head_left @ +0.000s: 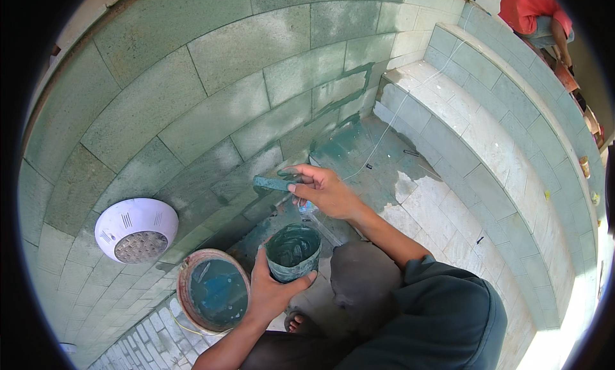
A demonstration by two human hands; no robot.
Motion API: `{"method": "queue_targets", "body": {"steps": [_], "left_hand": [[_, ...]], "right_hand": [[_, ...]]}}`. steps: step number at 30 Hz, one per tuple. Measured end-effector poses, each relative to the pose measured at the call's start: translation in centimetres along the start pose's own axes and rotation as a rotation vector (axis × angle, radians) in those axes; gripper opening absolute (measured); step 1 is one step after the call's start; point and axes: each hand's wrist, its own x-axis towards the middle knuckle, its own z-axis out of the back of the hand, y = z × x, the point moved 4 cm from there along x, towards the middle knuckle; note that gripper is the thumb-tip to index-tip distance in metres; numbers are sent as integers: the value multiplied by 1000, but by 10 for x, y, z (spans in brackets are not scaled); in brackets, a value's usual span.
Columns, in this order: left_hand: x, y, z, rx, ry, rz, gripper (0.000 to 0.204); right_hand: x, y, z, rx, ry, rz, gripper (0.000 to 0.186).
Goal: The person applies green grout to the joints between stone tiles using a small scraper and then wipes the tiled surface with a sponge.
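My left hand is wrapped round the side of a round cup, its inside smeared with dark green paste. Between the fingers and thumb of my right hand is a small flat strip coated in green; its exact kind I cannot tell. The strip is held above and beyond the cup, close to the tiled wall. Green paste stains the right fingertips. Wet dark streaks run along some of the wall's joints.
A bucket of murky greenish water stands left of the cup. A round white pool light sticks out from the wall. Curved tiled steps rise on the right, with a thin cord across them. Another person crouches at the upper right.
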Motion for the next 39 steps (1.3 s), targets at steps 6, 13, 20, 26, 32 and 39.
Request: {"method": "queue_targets", "body": {"steps": [6,13,20,26,32,39], "left_hand": [[4,8,-7,-8,-26,78,67],[10,20,-13,-26,-66,154,70],[15,22,-15,-31,-115,179,66],[15,23,-16,-47,-144,200,64],[15,20,-18,-34,-165,213,63],[17,22,-19,-18,-168,214,64]], "right_hand": [[-1,-11,-3,61,11,19,41],[-2,-12,2,57,-3,81,40],[-6,-10,8,80,-11,87,38],[-8,-6,9,82,-7,76,37],[-8,-7,10,45,27,53,38],[-10,-7,14,39,28,61,38]]}}
